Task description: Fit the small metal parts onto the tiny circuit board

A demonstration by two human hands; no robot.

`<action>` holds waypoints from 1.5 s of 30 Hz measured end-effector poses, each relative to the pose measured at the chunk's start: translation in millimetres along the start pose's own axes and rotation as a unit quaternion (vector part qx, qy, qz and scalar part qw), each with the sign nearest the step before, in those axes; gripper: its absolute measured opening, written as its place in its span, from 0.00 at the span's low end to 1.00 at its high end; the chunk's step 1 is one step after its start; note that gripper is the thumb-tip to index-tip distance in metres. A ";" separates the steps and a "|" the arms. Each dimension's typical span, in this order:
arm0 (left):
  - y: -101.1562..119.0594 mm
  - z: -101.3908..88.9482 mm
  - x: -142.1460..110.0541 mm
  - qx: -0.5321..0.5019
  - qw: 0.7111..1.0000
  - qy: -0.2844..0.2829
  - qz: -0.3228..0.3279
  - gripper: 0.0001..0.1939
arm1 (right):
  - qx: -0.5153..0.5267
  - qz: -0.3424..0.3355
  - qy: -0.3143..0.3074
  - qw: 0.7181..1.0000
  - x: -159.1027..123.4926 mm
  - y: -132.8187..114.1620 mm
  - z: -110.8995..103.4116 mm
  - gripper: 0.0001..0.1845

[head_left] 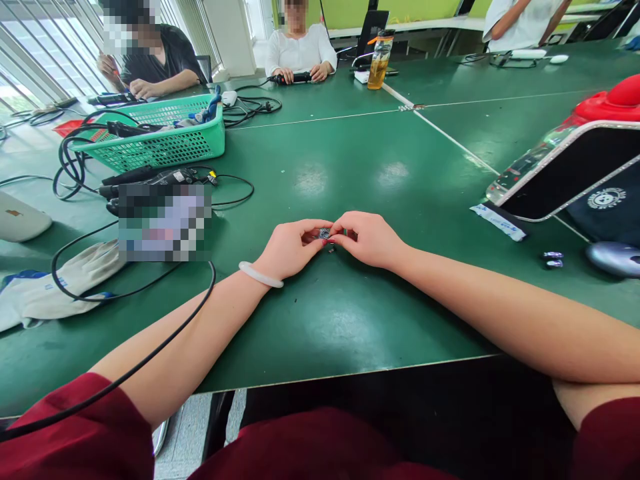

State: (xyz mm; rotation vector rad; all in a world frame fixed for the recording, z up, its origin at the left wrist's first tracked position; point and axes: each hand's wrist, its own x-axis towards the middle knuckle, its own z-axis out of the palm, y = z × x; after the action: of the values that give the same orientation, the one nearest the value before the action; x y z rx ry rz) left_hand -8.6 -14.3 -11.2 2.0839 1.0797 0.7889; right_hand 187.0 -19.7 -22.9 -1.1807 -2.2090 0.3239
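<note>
Over the green table (320, 313), my left hand (290, 248) and my right hand (369, 237) meet with fingertips together. Pinched between them is a small dark, silvery piece (325, 233), too small to name and partly hidden by the fingers. Both hands are closed on it, thumb against fingers. A tiny dark bit (331, 248) shows just below the fingertips. A pale bangle (261, 275) circles my left wrist, and a black cable (165, 357) runs across my left forearm.
At left stand a green basket (165, 148) with cables and tools, a black device (150, 181), and work gloves (65, 283). On the right are a phone (575, 170), a white-blue strip (499, 222), a foil scrap (553, 259) and a mouse (615, 259). Other people sit across the table.
</note>
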 end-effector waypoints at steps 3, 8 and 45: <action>1.4 -0.5 -0.5 0.011 1.000 0.004 0.001 0.17 | 0.001 0.000 0.001 1.000 0.0 0.0 -0.1 0.08; 1.9 -0.3 -0.6 0.021 1.000 0.006 0.004 0.17 | 0.007 0.000 -0.004 1.000 0.4 -0.2 -0.8 0.07; 1.4 -4.1 2.1 0.033 0.999 -0.023 -0.006 0.13 | -0.056 0.081 -0.081 0.992 5.9 5.5 0.2 0.06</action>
State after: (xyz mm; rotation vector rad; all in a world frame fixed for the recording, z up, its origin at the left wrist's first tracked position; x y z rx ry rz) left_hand -10.0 -12.1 -7.2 2.1388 1.1065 0.7042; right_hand 188.1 -11.7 -23.2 -1.4444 -2.3005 0.3787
